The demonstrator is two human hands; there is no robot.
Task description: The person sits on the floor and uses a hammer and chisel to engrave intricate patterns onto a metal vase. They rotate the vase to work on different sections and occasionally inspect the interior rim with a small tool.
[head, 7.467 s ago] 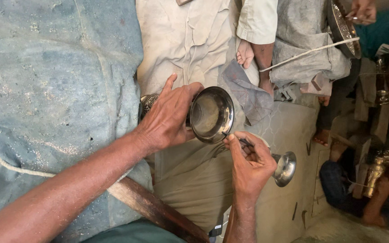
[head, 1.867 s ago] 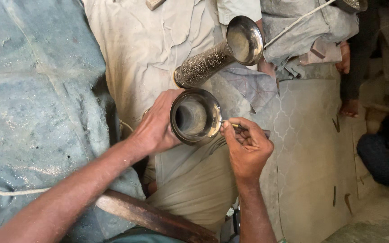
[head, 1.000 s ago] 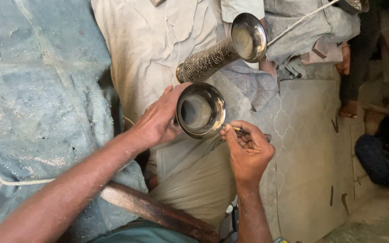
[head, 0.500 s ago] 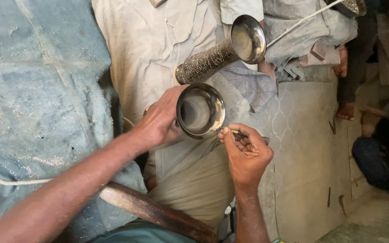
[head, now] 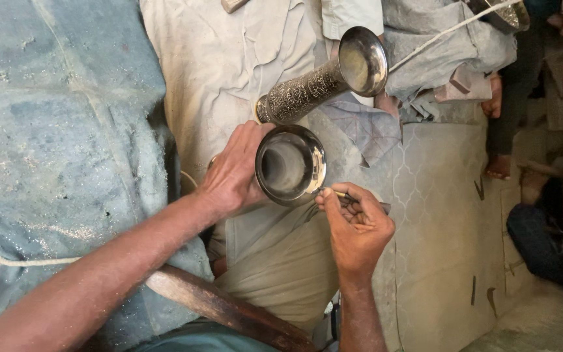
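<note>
Head view looks down on 2 bare hands at work over a lap covered in pale cloth (head: pixel 229 58). Left hand (head: pixel 232 173) is wrapped around the side of a metal cup (head: pixel 290 164), fingers curled behind its wall and thumb near the rim, so the open mouth faces up toward the camera. Right hand (head: pixel 358 225) pinches a thin tool (head: pixel 335 193) between thumb and fingers — a tight, narrow grip — with the tip touching the cup's rim at its lower right edge. The cup sits between the hands, just above the lap, and just beyond it lies a vase (head: pixel 320 81) with an engraved stem and flared mouth, tilted on the cloth. A wooden bar (head: pixel 229 313) crosses below the left forearm. Judging by its sheen and thin rim, the cup is stiff sheet metal, fairly light and smooth enough to slip or spin in the palm; the rim looks likely to dent under a hard squeeze, so the wall below the rim, where the left hand already wraps it, seems the sound place to hold. Another person's feet show at the right edge — apart from the work.
</note>
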